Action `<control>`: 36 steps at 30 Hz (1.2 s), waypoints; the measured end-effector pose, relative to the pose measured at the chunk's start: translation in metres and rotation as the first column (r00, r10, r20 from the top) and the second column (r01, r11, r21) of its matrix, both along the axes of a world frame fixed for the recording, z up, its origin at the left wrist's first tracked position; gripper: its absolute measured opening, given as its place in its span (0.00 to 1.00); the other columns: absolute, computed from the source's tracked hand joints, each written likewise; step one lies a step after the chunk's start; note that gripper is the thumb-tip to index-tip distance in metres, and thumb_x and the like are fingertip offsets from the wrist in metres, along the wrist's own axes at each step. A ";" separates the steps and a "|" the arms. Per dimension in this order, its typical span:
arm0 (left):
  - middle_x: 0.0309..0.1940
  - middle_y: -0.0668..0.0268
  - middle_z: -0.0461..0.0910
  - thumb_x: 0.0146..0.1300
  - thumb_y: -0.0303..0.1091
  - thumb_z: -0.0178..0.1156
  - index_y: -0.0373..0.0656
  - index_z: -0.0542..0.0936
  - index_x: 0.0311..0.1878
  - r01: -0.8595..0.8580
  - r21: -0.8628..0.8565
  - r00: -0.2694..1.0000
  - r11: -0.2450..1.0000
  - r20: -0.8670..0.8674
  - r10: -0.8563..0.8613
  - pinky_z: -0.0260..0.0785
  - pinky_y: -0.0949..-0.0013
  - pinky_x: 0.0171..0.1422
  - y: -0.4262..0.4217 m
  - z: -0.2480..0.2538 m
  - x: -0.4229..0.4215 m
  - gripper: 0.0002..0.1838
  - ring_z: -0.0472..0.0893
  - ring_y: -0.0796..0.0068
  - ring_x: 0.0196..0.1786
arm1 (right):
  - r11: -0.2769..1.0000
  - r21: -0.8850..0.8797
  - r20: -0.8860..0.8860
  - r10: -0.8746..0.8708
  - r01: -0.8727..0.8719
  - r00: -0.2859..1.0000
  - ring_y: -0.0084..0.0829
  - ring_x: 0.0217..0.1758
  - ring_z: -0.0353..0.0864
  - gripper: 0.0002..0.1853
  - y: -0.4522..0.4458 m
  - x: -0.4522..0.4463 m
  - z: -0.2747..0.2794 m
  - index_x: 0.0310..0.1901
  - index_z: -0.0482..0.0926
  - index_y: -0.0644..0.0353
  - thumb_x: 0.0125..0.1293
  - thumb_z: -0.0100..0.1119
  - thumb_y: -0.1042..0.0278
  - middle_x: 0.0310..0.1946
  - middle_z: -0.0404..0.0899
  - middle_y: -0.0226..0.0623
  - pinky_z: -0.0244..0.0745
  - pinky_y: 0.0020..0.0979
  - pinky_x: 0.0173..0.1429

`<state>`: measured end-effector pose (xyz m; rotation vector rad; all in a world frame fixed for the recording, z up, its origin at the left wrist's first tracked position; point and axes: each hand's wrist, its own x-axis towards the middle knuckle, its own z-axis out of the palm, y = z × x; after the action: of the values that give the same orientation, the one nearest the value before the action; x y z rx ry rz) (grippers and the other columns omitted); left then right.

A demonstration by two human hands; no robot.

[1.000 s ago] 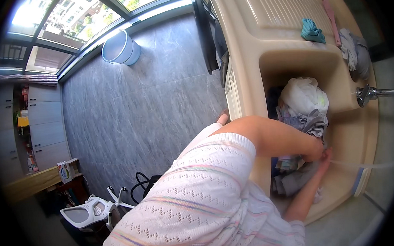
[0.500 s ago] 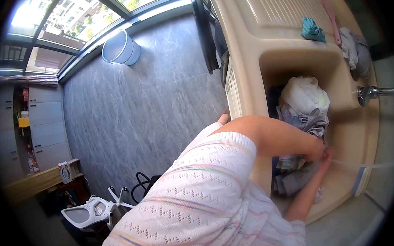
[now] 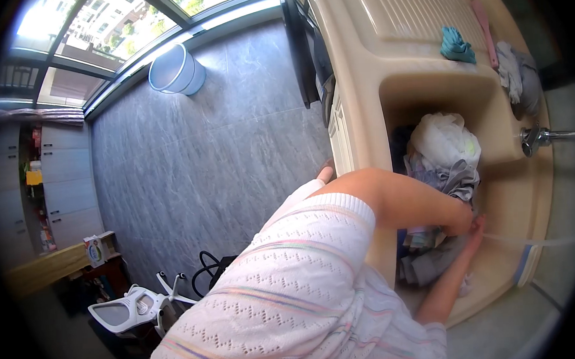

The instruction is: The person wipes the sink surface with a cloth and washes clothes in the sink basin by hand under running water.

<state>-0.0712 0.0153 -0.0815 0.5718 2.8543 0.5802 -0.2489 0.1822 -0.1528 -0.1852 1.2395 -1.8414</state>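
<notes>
My left hand [image 3: 457, 220] reaches into the beige sink [image 3: 363, 130], bent at the wrist, with its fingers curled down and mostly hidden. My right hand [image 3: 475, 229] comes up from the lower side and meets it, fingers bent and pressed close together. What they hold between them is too small to make out. A grey cloth [image 3: 428, 263] lies just under and beside both hands. Against the left hand rests a heap of grey patterned clothes [image 3: 453, 178], with a white sheer bundle [image 3: 445, 139] above. A thin, clear stream or tube [image 3: 531, 239] runs from the right towards the hands.
A metal faucet [image 3: 537, 138] juts over the sink. On the ribbed ledge are a teal cloth [image 3: 456, 44], a pink brush handle [image 3: 484, 32] and grey cloths [image 3: 523, 79]. Across the grey floor stand a blue bucket [image 3: 178, 69] and a white chair [image 3: 132, 308].
</notes>
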 end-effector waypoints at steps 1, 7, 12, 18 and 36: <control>0.31 0.66 0.83 0.41 0.33 0.61 0.47 0.85 0.31 0.021 -0.047 1.000 0.999 0.011 -0.020 0.72 0.65 0.32 0.001 0.002 -0.003 0.11 0.81 0.67 0.36 | 0.994 0.099 -0.050 -0.046 0.050 0.998 0.15 0.33 0.64 0.14 -0.009 0.008 0.009 0.52 0.69 0.58 0.67 0.50 0.66 0.31 0.66 0.22 0.59 0.16 0.34; 0.28 0.55 0.79 0.61 0.37 0.54 0.38 0.78 0.31 0.184 0.128 0.983 0.974 0.002 -0.186 0.69 0.54 0.29 0.000 -0.027 -0.023 0.12 0.77 0.52 0.27 | 0.919 0.374 -0.206 -0.051 0.127 0.977 0.12 0.23 0.63 0.08 -0.043 0.031 0.045 0.37 0.72 0.53 0.63 0.55 0.60 0.21 0.66 0.19 0.58 0.18 0.25; 0.28 0.56 0.79 0.58 0.36 0.56 0.39 0.79 0.30 0.099 0.133 0.995 0.986 0.016 -0.102 0.70 0.55 0.28 0.000 -0.012 -0.008 0.10 0.78 0.54 0.27 | 0.825 0.505 -0.421 -0.022 0.254 0.907 0.12 0.18 0.59 0.08 -0.070 0.058 0.074 0.33 0.72 0.52 0.63 0.54 0.59 0.19 0.64 0.19 0.54 0.17 0.18; 0.30 0.59 0.81 0.52 0.36 0.59 0.42 0.81 0.30 -0.006 0.160 0.998 0.987 0.068 -0.005 0.71 0.56 0.30 0.004 -0.016 -0.011 0.08 0.79 0.59 0.30 | 0.791 0.494 -0.626 0.036 0.360 0.779 0.11 0.18 0.58 0.09 -0.055 0.042 0.041 0.30 0.71 0.52 0.63 0.54 0.58 0.18 0.63 0.19 0.54 0.15 0.18; 0.35 0.57 0.82 0.45 0.36 0.59 0.40 0.83 0.34 -0.019 -0.044 1.000 0.999 -0.014 0.019 0.69 0.62 0.45 -0.029 0.088 0.067 0.13 0.80 0.61 0.41 | 0.808 0.341 -0.906 0.145 0.481 0.398 0.26 0.31 0.74 0.14 -0.054 0.098 0.058 0.42 0.74 0.67 0.65 0.49 0.62 0.31 0.77 0.34 0.70 0.27 0.36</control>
<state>-0.0042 -0.0137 0.0068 0.5438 2.8803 0.5163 -0.1513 0.1285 -0.0946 -0.8557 2.6467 -1.3752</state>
